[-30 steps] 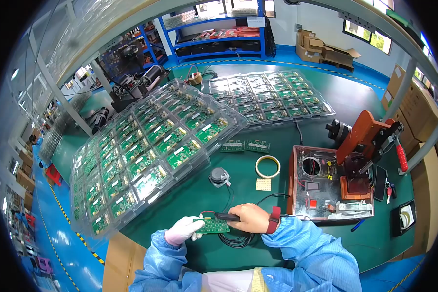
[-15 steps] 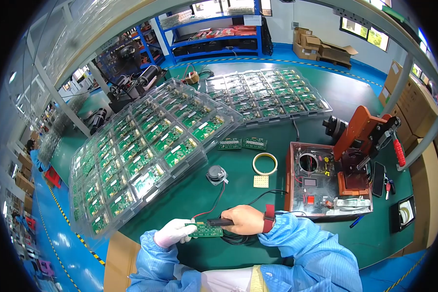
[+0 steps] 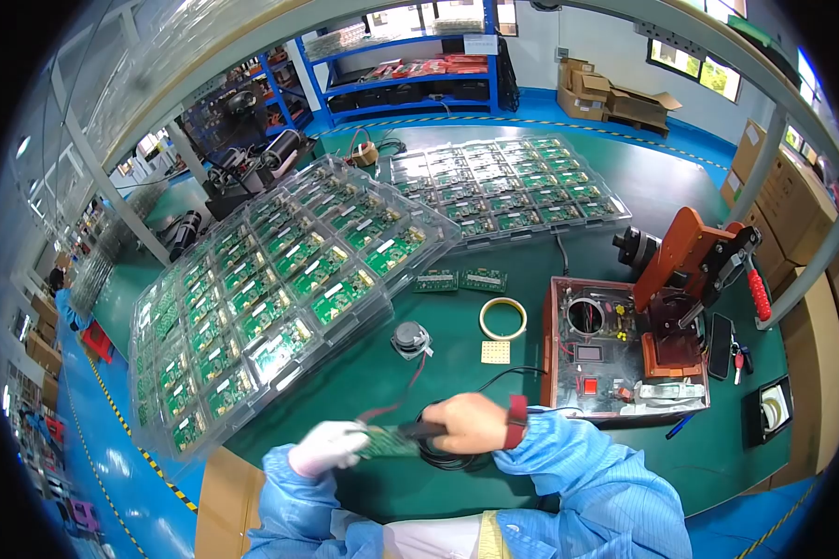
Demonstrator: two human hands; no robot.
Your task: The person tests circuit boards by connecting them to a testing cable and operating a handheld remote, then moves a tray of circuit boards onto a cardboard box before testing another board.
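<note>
My left hand (image 3: 330,447), in a white glove, pinches the left end of a green circuit board (image 3: 388,443), which is blurred. Bare, with a red band at the wrist, my right hand (image 3: 473,424) grips a black handheld tool (image 3: 423,430) whose tip meets the board's right part. Whether the tip touches it is unclear. A red wire runs from near my left fingers up to a round black speaker (image 3: 410,339). Behind my right hand lies a coiled black cable (image 3: 447,456).
Clear trays of boards (image 3: 294,270) (image 3: 503,186) fill the back and left. Two loose boards (image 3: 484,280), a tape roll (image 3: 502,319) and a dotted yellow sheet (image 3: 496,352) lie mid-table. A test fixture (image 3: 592,359) with a red-handled clamp (image 3: 759,294) stands right.
Since the first frame, both hands and the board have shifted slightly left. The board has blurred since the previous frame. The red wire now stretches visibly between the speaker and my left fingers.
</note>
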